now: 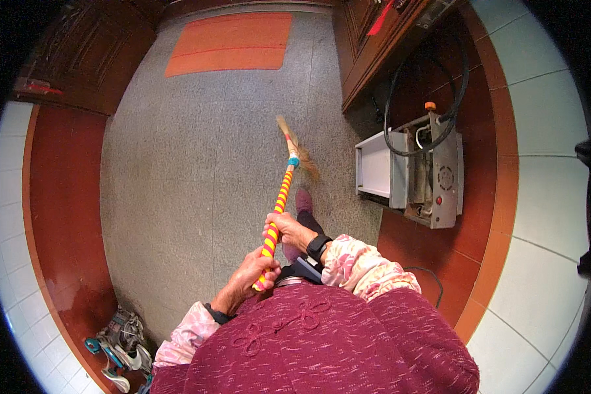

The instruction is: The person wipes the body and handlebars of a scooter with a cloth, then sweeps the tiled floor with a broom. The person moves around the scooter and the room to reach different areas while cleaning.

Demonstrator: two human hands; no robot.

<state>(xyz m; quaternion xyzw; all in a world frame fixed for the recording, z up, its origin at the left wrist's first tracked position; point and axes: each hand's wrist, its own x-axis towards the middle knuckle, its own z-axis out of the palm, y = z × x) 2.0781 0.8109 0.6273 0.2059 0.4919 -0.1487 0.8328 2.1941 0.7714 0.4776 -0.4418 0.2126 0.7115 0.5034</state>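
A long broom (284,189) with a handle striped yellow and red slants up from my body over the floor. My left hand (256,271) grips the handle near its lower end. Farther up, my right hand (286,229) is closed around the same handle. A teal band joins the handle to the straw bristles (305,160), which spread over the grey speckled floor (177,162) ahead of my shoe (303,200).
An orange mat (231,42) lies on the floor ahead, between dark wooden doors (91,54). On the right stands a metal appliance (436,172) with a white tray and a looped black hose (388,108). Several sandals (125,357) sit at the lower left, by the reddish wall base.
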